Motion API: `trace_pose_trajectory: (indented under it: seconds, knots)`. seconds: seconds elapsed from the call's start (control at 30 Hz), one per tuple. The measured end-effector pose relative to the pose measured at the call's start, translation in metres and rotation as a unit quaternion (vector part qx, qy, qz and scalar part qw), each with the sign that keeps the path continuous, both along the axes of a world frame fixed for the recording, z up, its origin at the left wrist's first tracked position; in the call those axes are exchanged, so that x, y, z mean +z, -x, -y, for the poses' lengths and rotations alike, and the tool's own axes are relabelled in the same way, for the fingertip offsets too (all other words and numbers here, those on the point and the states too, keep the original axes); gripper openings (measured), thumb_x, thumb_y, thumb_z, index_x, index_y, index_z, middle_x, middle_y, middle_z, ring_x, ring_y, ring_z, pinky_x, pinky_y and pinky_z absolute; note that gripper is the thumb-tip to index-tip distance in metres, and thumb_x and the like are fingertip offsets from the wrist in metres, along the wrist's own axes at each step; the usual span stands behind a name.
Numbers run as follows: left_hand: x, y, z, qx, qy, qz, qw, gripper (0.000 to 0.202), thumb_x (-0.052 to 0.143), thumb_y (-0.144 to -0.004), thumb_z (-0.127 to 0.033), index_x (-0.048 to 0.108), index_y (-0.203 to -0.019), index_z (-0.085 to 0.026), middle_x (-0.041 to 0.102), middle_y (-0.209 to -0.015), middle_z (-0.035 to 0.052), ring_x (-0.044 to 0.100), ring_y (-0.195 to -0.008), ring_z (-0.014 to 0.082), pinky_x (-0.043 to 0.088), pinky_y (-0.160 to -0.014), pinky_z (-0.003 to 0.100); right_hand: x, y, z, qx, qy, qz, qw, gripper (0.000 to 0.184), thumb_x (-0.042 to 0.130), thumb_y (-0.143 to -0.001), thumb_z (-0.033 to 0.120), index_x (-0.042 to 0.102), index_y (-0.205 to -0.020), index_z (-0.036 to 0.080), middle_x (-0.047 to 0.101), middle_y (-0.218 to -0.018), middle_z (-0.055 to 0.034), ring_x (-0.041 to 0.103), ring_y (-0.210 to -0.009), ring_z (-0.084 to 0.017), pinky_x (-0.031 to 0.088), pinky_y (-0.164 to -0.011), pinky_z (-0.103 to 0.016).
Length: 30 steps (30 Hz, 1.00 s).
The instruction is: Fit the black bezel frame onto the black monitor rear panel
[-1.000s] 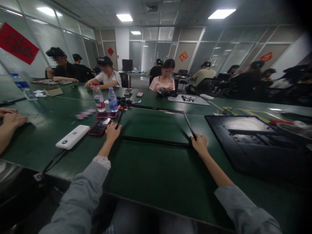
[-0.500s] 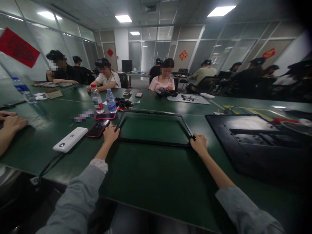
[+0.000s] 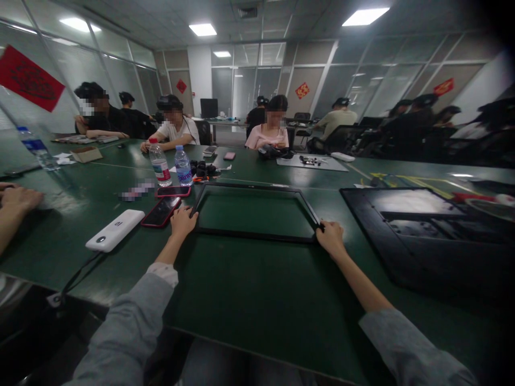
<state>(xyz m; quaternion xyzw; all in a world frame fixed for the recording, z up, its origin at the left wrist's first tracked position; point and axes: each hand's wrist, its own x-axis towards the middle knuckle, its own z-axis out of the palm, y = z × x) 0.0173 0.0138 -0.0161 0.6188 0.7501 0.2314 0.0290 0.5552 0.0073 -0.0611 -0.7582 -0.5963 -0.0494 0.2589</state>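
Observation:
A thin black rectangular frame [image 3: 257, 235], like a screen bezel, lies on or just above the green table [image 3: 257, 289]; I cannot tell which. Its middle is open and the tabletop shows through. My left hand [image 3: 183, 221] grips its left side near the front corner, fingers closed on the edge. At the opposite front corner, my right hand [image 3: 332, 236] is closed around the right side. A phone in a red case [image 3: 161, 211] rests just left of my left hand. To the right of my right hand lies a large black panel [image 3: 402, 236].
A white power bank [image 3: 115, 230] with a strap lies on the left. Two bottles, one red-capped [image 3: 160, 163] and one blue-capped [image 3: 183, 166], stand behind the phones. Another person's hand [image 3: 20, 201] rests at the left edge. Several people sit around the room.
My right hand has shifted very slightly to the right along with the frame's right corner. My left hand stays in place, and both keep their grip.

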Motion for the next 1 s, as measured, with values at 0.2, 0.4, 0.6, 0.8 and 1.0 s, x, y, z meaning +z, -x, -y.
trace_pose_trajectory:
  seconds: [0.2, 0.4, 0.6, 0.8, 1.0]
  knots:
    - [-0.001, 0.001, -0.002, -0.003, 0.009, -0.01, 1.0, 0.044, 0.052, -0.097, -0.044, 0.069, -0.132, -0.025, 0.057, -0.15, 0.0093, 0.046, -0.138, 0.0368, 0.044, -0.108, 0.056, 0.003, 0.002, 0.0, -0.003, 0.007, 0.013, 1.0, 0.05, 0.049, -0.083, 0.021, 0.069, -0.125, 0.001, 0.064, -0.107, -0.0233, 0.055, -0.112, -0.034, 0.041, -0.104, -0.046]
    - [-0.004, 0.001, -0.003, -0.007, 0.01, -0.017, 1.0, 0.044, 0.051, -0.098, -0.045, 0.068, -0.133, -0.024, 0.056, -0.15, 0.0102, 0.044, -0.139, 0.0369, 0.044, -0.108, 0.057, 0.006, 0.006, 0.005, -0.008, 0.012, 0.002, 1.0, 0.05, 0.048, -0.087, 0.022, 0.067, -0.129, 0.004, 0.063, -0.117, -0.0237, 0.053, -0.118, -0.034, 0.042, -0.103, -0.046]
    - [0.003, -0.003, 0.0, -0.022, -0.048, 0.005, 0.999, 0.043, 0.048, -0.1, -0.042, 0.066, -0.135, -0.024, 0.061, -0.144, 0.0109, 0.048, -0.135, 0.0344, 0.045, -0.106, 0.053, 0.019, 0.011, 0.012, -0.009, 0.026, -0.029, 0.999, 0.053, 0.049, -0.087, 0.024, 0.064, -0.136, 0.009, 0.061, -0.124, -0.0208, 0.056, -0.114, -0.031, 0.045, -0.099, -0.044]
    - [0.019, -0.013, 0.017, -0.215, -0.037, 0.004, 0.976, 0.043, 0.052, -0.097, -0.054, 0.07, -0.127, -0.028, 0.066, -0.137, 0.0093, 0.053, -0.132, 0.0296, 0.043, -0.108, 0.048, 0.03, 0.015, 0.022, -0.03, -0.012, -0.072, 0.997, 0.05, 0.047, -0.087, 0.026, 0.064, -0.132, 0.016, 0.06, -0.123, -0.0173, 0.054, -0.114, -0.032, 0.042, -0.1, -0.05]
    - [0.031, -0.015, 0.037, -0.283, 0.072, 0.0, 0.956, 0.068, 0.066, -0.08, -0.072, 0.066, -0.134, -0.031, 0.053, -0.151, 0.0117, 0.045, -0.141, 0.0365, 0.034, -0.114, 0.058, 0.07, -0.01, 0.058, -0.11, -0.097, -0.057, 0.988, 0.05, 0.047, -0.09, 0.027, 0.061, -0.136, 0.013, 0.045, -0.136, -0.0269, 0.039, -0.13, -0.04, 0.035, -0.101, -0.056]
